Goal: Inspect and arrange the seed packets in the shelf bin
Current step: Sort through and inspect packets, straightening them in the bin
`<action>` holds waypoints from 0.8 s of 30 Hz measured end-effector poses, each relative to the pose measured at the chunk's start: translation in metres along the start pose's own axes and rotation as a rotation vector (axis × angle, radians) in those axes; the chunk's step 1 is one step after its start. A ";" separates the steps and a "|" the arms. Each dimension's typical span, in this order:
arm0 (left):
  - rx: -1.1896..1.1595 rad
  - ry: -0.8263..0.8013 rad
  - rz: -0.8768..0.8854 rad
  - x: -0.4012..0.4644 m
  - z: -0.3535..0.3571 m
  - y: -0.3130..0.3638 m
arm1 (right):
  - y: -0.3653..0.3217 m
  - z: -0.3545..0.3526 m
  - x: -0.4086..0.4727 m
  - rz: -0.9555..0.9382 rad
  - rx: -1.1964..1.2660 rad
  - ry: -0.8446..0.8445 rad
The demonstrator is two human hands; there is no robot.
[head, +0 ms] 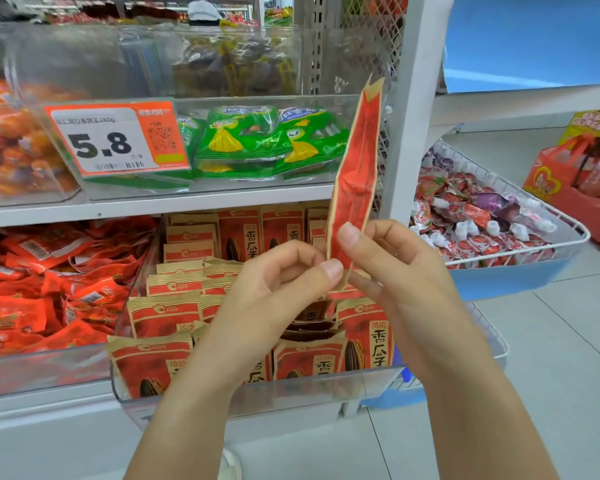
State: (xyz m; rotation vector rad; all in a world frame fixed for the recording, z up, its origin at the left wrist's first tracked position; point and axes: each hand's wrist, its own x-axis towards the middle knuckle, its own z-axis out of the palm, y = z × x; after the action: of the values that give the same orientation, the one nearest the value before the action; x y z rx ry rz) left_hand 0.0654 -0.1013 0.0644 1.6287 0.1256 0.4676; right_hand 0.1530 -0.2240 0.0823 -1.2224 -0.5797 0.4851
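Seed packet (355,174) — held upright, edge-on, above the clear shelf bin (257,400); left hand (274,285) and right hand (392,258) pinch its lower end. Step: inspection (likely). Next — slotting it among the standing packets.

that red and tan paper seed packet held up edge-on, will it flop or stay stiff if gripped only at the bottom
The red and tan paper seed packet probably stays fairly stiff: it stands upright with only a slight bend while the left hand and right hand pinch its lower end. It looks thin and likely light. The creased paper surface suggests decent grip, not slippery.
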 end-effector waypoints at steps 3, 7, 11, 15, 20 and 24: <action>-0.029 -0.032 0.016 0.000 -0.013 -0.002 | 0.002 0.005 0.000 0.016 -0.020 -0.018; -0.070 -0.068 0.011 0.001 -0.019 -0.005 | 0.002 0.005 0.000 0.014 -0.056 -0.033; -0.078 -0.085 0.005 0.001 -0.014 -0.005 | 0.003 0.001 0.001 0.012 -0.069 -0.023; -0.110 -0.066 0.015 0.001 -0.014 -0.005 | 0.004 -0.002 0.004 0.007 -0.100 -0.051; -0.143 -0.067 0.023 0.001 -0.014 -0.003 | 0.003 -0.003 0.005 0.006 -0.081 -0.061; -0.166 -0.063 0.029 0.001 -0.010 -0.001 | 0.001 -0.007 0.006 0.007 -0.070 -0.049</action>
State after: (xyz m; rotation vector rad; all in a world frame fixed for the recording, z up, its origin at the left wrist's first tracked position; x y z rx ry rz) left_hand 0.0631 -0.0911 0.0639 1.4826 0.0148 0.4369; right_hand 0.1622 -0.2253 0.0801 -1.2825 -0.6390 0.5056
